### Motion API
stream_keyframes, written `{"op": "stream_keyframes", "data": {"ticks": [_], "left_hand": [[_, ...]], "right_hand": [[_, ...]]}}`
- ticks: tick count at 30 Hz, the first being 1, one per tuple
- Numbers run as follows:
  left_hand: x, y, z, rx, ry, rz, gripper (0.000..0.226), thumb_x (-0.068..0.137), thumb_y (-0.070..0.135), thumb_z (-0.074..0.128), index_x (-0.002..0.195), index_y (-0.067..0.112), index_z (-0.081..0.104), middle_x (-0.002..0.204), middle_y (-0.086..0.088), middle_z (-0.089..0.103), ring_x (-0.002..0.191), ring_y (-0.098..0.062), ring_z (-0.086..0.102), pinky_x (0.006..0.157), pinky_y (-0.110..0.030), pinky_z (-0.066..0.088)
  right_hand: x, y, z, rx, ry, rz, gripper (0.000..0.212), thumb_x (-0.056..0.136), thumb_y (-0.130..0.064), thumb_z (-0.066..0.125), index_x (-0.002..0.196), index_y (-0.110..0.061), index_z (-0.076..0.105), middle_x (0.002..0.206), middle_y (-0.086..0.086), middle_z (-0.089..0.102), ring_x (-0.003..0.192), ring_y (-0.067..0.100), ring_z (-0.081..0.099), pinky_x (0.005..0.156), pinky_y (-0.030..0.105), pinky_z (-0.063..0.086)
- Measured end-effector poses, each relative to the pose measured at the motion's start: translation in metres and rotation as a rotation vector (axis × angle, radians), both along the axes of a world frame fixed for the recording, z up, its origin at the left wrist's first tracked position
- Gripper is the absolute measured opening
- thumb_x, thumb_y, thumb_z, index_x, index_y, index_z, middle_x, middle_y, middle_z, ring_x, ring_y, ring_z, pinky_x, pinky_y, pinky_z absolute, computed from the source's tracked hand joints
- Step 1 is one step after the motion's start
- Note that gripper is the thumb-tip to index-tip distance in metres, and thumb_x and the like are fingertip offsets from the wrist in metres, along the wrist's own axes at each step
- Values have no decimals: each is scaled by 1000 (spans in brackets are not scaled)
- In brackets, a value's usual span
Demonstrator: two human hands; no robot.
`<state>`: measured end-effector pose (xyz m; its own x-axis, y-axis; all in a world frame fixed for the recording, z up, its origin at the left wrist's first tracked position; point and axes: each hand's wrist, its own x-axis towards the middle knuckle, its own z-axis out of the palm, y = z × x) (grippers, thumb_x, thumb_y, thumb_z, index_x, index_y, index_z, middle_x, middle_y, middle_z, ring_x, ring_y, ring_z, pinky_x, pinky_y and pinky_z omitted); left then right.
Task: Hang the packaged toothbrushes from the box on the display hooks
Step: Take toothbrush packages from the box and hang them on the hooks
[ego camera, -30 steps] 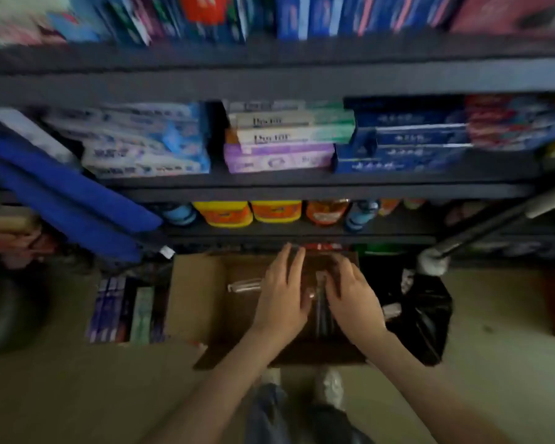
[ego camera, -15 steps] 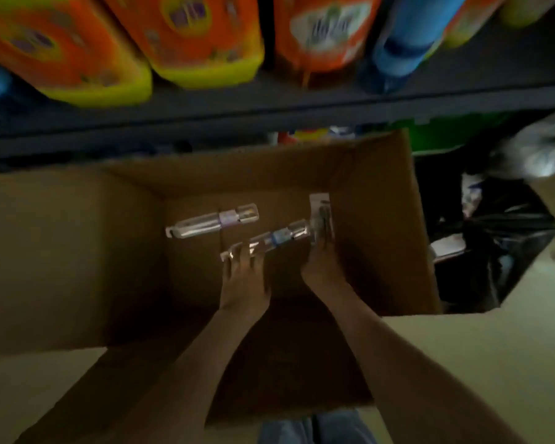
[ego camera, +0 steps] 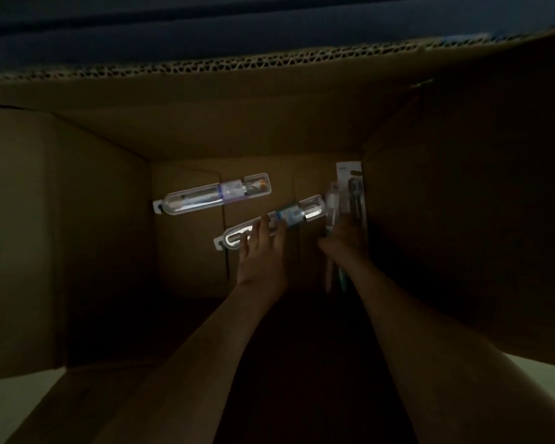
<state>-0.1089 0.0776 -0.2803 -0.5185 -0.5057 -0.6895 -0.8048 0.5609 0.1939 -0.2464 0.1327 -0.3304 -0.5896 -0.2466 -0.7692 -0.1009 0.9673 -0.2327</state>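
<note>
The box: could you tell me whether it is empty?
Not empty: on the box floor one toothbrush pack lies untouched, a second pack under the left hand, more packs by the right hand.

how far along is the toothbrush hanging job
Early pickup stage. No hooks are in view, so nothing shows as hung. In hand: the left grip touches the middle pack; the right grip seems closed round a pack by the wall. Left: the far pack lies loose in the box, plus all hanging.
</note>
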Motion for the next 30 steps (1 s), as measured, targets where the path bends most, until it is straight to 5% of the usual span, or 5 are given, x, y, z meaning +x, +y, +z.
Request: {"op": "stream_keyframes", "data": {"ticks": [6,10,14,20,30], "left_hand": [[-14,-11,52,248,104,322,79,90,38,58,153,18,14,158,-14,18,145,-32,18,118,-46,19],[-27,-15,147,568,327,692,19,94,19,56,99,37,50,99,12,59,101,-12,60,88,-29,49],[-21,-21,261,902,419,917,28,96,8,54,122,21,54,109,-1,65,102,-16,66,80,-26,56],[-13,-42,431,917,567,697,36,94,18,60,130,18,54,119,-4,66,107,-17,66,92,-35,54],[-54,-56,680,658,883,271,18,97,12,55,106,27,59,96,7,68,91,-6,67,83,-24,54]], "right_hand": [[12,-24,64,-175,-190,-42,36,87,-18,62,122,-13,59,114,8,64,105,26,61,81,28,49],[15,-25,172,-365,-390,-167,26,83,-11,66,109,-8,66,93,7,69,91,22,67,78,33,55],[6,-22,302,-509,-433,-165,28,89,-11,60,117,-7,58,97,8,66,94,21,65,83,36,54],[-4,-16,496,-714,-493,-122,18,94,-17,59,112,-13,59,95,4,67,87,13,67,71,24,55],[-37,0,745,-1113,-148,-153,12,91,-12,62,102,-16,62,89,-1,71,85,13,69,76,27,55]]}}
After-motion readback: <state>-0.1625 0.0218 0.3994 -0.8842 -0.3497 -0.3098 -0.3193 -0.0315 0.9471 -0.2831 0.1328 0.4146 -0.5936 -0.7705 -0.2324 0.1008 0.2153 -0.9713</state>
